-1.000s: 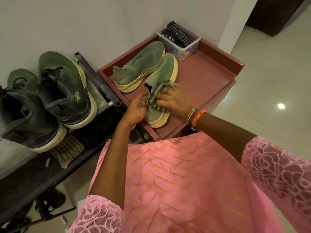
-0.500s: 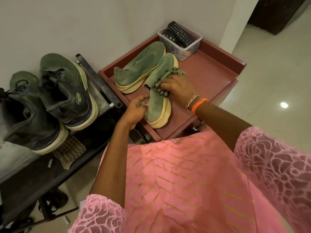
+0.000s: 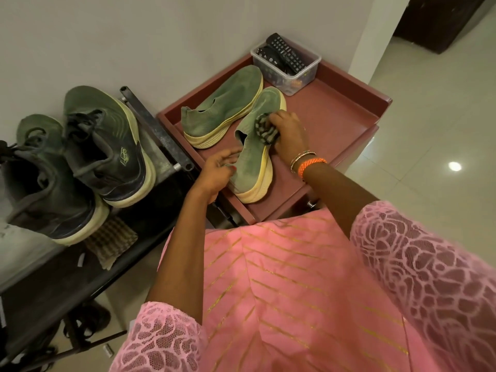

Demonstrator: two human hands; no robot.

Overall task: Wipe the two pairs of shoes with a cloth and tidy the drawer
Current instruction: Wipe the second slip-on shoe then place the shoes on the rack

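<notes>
Knit matt shoes, striped cloth, clear plastic tub (glossy floor tiles).

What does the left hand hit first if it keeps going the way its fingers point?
Probably the far slip-on: the left hand, holding the near shoe's heel, points up-right toward it. Depth is unclear from one view.

No word, brand name or number can be made out anywhere. The dark green lace-up sneaker on the black rack carries a pale outlined emblem on its heel side (a logo shape, but its form is too small and blurred to read). The remote controls in the clear plastic box show rows of buttons whose markings are illegible.
</notes>
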